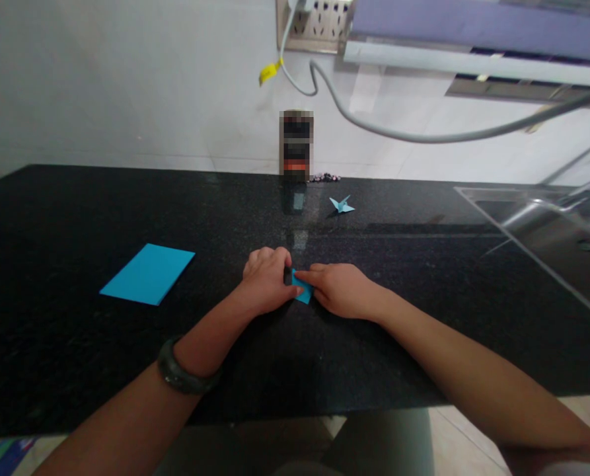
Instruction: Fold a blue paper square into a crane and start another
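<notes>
A small folded piece of blue paper (303, 295) lies on the dark countertop between my two hands. My left hand (269, 279) comes at it from the left, its thumb pressed on the paper and its other fingers curled above. From the right, my right hand (338, 287) holds the paper down with its index finger along the upper edge; the remaining fingers are bent in and partly hidden. Further back stands a light blue folded paper crane (342, 205). Off to the left rests a stack of square blue paper sheets (148, 274).
The black speckled countertop (76, 225) runs up to a white wall. A blurred-out phone-like object (296, 145) leans there, with small beads (327, 177) beside it. A metal sink (572, 231) is at the right. A grey cable (413, 137) hangs from a socket strip (319, 26).
</notes>
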Demonstrator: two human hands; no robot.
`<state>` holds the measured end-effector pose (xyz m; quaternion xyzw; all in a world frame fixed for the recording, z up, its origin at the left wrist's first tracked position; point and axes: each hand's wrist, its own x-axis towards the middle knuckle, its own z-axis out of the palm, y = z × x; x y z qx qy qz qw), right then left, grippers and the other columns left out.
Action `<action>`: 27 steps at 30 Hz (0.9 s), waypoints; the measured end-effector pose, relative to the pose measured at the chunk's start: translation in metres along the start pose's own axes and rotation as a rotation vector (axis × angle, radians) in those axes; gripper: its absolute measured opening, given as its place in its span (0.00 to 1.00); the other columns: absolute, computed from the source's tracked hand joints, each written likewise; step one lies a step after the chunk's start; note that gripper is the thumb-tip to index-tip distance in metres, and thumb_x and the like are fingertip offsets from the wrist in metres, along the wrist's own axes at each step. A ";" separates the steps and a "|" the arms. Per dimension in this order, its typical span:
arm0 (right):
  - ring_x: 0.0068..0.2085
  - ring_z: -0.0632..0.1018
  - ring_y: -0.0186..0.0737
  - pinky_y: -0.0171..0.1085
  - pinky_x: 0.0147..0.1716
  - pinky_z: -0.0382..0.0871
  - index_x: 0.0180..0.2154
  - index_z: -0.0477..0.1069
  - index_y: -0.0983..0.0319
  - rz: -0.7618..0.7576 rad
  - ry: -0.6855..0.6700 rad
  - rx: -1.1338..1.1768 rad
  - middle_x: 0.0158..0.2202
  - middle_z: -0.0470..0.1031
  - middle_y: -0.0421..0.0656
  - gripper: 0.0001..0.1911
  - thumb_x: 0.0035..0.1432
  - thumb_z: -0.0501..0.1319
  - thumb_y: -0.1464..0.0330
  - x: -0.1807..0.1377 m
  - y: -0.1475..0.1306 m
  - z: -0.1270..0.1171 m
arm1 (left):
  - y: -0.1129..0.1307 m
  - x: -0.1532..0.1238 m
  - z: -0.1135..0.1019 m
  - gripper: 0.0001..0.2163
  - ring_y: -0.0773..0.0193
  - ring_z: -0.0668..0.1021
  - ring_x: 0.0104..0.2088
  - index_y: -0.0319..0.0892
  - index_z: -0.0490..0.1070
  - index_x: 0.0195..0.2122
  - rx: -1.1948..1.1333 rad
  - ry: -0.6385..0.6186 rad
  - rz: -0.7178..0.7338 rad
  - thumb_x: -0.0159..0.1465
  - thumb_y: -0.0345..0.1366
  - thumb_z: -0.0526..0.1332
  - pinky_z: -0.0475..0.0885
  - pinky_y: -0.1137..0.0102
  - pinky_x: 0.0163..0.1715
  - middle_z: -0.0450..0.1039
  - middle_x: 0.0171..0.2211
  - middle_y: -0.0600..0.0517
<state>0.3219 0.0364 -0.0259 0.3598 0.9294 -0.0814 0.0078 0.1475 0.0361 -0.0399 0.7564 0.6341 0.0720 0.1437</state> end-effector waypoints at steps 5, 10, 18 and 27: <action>0.38 0.75 0.42 0.36 0.32 0.63 0.55 0.61 0.60 0.064 -0.020 -0.013 0.44 0.73 0.47 0.21 0.60 0.47 0.67 0.010 -0.004 -0.001 | 0.000 -0.001 0.001 0.18 0.53 0.66 0.45 0.45 0.63 0.38 -0.002 0.008 0.007 0.48 0.45 0.62 0.65 0.62 0.43 0.64 0.39 0.49; 0.41 0.75 0.42 0.36 0.36 0.63 0.58 0.56 0.59 0.045 -0.022 0.049 0.45 0.73 0.47 0.24 0.59 0.47 0.70 0.002 0.003 -0.004 | -0.002 -0.003 0.003 0.17 0.54 0.66 0.46 0.47 0.64 0.40 -0.039 0.023 0.047 0.50 0.44 0.61 0.63 0.62 0.44 0.63 0.40 0.50; 0.35 0.75 0.39 0.35 0.31 0.62 0.54 0.62 0.60 -0.025 -0.111 -0.052 0.36 0.73 0.46 0.22 0.58 0.47 0.72 -0.015 -0.003 -0.010 | -0.003 -0.004 0.004 0.13 0.55 0.66 0.44 0.46 0.64 0.34 -0.052 0.045 0.073 0.49 0.44 0.61 0.62 0.62 0.44 0.63 0.37 0.50; 0.36 0.76 0.47 0.39 0.26 0.64 0.52 0.63 0.67 0.000 -0.152 -0.241 0.38 0.73 0.50 0.22 0.59 0.44 0.74 -0.023 -0.022 -0.012 | -0.002 -0.002 0.004 0.12 0.54 0.65 0.42 0.46 0.63 0.32 -0.038 0.034 0.063 0.50 0.43 0.60 0.62 0.61 0.43 0.62 0.36 0.50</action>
